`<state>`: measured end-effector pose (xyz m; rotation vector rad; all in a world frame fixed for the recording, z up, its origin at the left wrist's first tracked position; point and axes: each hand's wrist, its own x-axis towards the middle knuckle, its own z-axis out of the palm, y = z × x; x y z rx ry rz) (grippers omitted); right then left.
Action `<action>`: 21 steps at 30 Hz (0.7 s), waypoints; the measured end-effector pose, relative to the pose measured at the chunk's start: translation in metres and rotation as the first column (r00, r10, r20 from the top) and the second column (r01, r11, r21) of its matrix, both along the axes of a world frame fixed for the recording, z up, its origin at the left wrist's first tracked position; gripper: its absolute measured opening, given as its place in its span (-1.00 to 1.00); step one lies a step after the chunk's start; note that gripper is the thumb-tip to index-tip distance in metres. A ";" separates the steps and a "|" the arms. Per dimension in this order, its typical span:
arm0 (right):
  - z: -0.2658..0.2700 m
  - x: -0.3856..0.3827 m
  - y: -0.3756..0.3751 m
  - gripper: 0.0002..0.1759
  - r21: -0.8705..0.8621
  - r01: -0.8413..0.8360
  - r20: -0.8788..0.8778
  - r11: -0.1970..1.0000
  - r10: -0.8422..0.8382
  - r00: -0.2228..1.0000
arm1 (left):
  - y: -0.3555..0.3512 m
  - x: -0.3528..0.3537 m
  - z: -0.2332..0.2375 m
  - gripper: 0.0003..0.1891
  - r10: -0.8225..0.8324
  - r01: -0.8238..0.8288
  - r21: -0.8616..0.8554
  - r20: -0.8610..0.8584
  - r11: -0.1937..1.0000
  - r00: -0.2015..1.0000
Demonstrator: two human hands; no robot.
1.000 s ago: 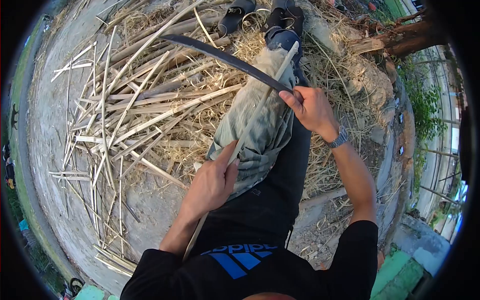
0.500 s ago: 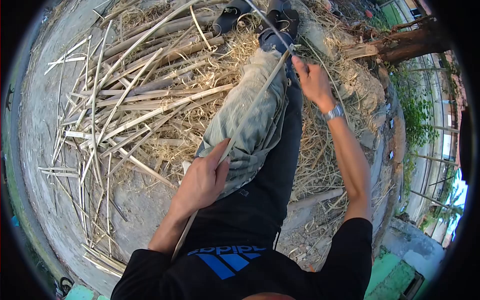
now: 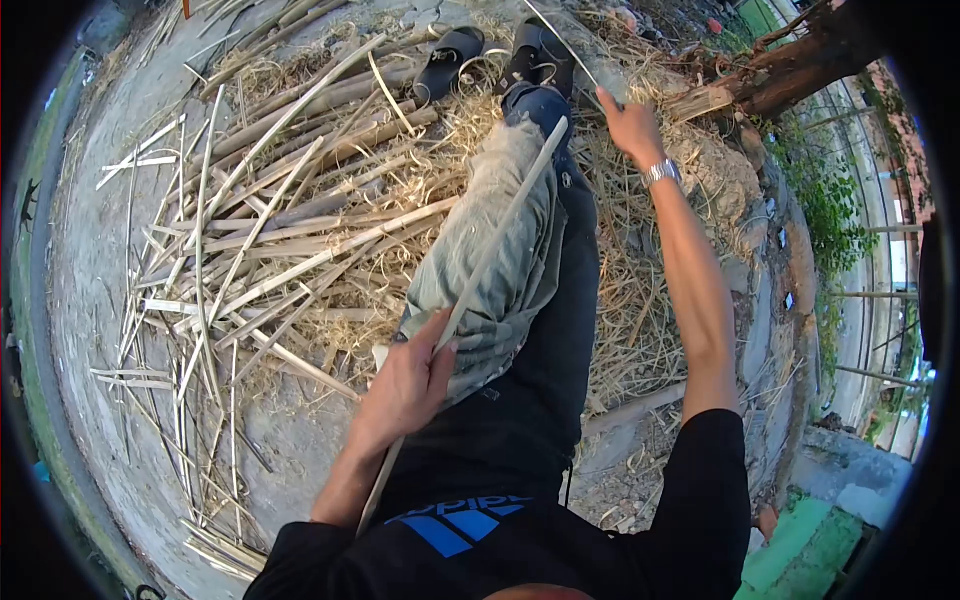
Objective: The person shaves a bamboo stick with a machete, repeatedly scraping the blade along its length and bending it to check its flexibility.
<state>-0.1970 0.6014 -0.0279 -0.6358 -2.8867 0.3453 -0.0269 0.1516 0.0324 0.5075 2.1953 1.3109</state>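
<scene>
Strip [image 3: 490, 245] lies over knee cloth [image 3: 460, 250], left hand [image 3: 405, 385] fingers wrapped round it, right hand [image 3: 628, 122] fingers gripping knife [image 3: 565, 45] past its tip.

I am outdoors, in an open-air yard where bamboo is worked, not in any room. The ground [image 3: 300, 430] is bare, grey and hard-packed. It carries a wide heap of split bamboo strips [image 3: 270, 230] lying criss-cross, with pale curly shavings [image 3: 640, 300] thick around my legs. A long strip [image 3: 500, 215] lies along the cloth [image 3: 480, 270] over my thigh. A dark sandal [image 3: 450, 55] sits on the litter at the far edge of the heap. A tree trunk [image 3: 800, 60] leans in beyond, green plants [image 3: 830, 210] grow along the right edge, and daylight falls over it all
</scene>
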 end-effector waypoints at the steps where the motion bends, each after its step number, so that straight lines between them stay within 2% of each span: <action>1: 0.006 0.012 -0.008 -0.09 -0.238 0.032 -0.051 0.971 -0.045 0.998 | 0.000 0.002 -0.008 -0.55 0.028 -0.026 0.067 -0.021 0.997 0.999; 2: 0.006 0.031 -0.018 -0.14 -0.464 0.049 -0.068 0.885 -0.091 0.993 | 0.004 -0.003 -0.005 -0.55 0.037 -0.036 0.079 -0.017 0.996 0.999; 3: 0.019 0.051 -0.040 -0.22 -0.594 -0.048 -0.129 0.803 -0.036 0.991 | 0.006 -0.006 0.001 -0.55 0.034 -0.034 0.007 0.050 0.999 0.998; 4: 0.026 0.068 -0.057 -0.22 -0.598 -0.033 -0.102 0.801 -0.036 0.994 | 0.009 -0.008 0.003 -0.55 0.027 -0.018 -0.071 0.121 0.997 0.992; 6: 0.035 0.093 -0.083 -0.22 -0.508 -0.231 -0.208 0.830 0.141 0.968 | 0.014 -0.012 -0.003 -0.56 0.013 -0.006 -0.077 0.101 0.997 0.995; 7: 0.039 0.106 -0.095 -0.22 -0.525 -0.214 -0.197 0.824 0.127 0.972 | 0.015 -0.012 -0.003 -0.55 0.020 -0.015 -0.050 0.082 0.999 0.996; 9: 0.045 0.122 -0.111 -0.24 -0.325 -0.331 -0.094 0.886 0.318 0.943 | 0.016 -0.012 -0.002 -0.55 0.022 -0.021 -0.031 0.057 0.999 0.998; 10: 0.040 0.126 -0.117 -0.24 -0.332 -0.326 -0.097 0.885 0.312 0.945 | 0.015 -0.012 -0.001 -0.55 0.023 -0.018 -0.056 0.083 0.998 0.996; 13: 0.012 0.129 -0.119 -0.23 -0.181 -0.369 -0.086 0.912 0.359 0.929 | 0.016 -0.010 -0.001 -0.55 0.010 -0.001 -0.076 0.114 0.997 0.993; 14: 0.000 0.121 -0.109 -0.23 -0.187 -0.365 -0.089 0.912 0.354 0.931 | 0.017 -0.009 -0.002 -0.55 -0.001 0.008 -0.065 0.116 0.998 0.993; 16: -0.026 0.092 -0.075 -0.17 -0.331 -0.178 -0.055 0.927 0.170 0.984 | 0.019 -0.005 -0.009 -0.55 -0.007 0.011 -0.042 0.084 0.999 0.996; 18: -0.059 0.058 -0.027 -0.07 -0.258 -0.104 -0.056 0.961 0.092 0.994 | 0.017 0.001 0.001 -0.55 -0.008 0.008 -0.020 0.045 1.000 0.999; 19: -0.074 0.048 -0.006 -0.07 -0.262 -0.099 -0.084 0.960 0.079 0.993 | 0.015 -0.001 0.017 -0.55 -0.012 0.011 0.010 0.101 1.000 0.995; 21: -0.098 0.038 0.017 -0.01 -0.085 0.071 0.115 0.994 -0.061 0.991 | 0.010 -0.008 0.033 -0.60 0.016 -0.020 0.023 0.152 1.000 0.988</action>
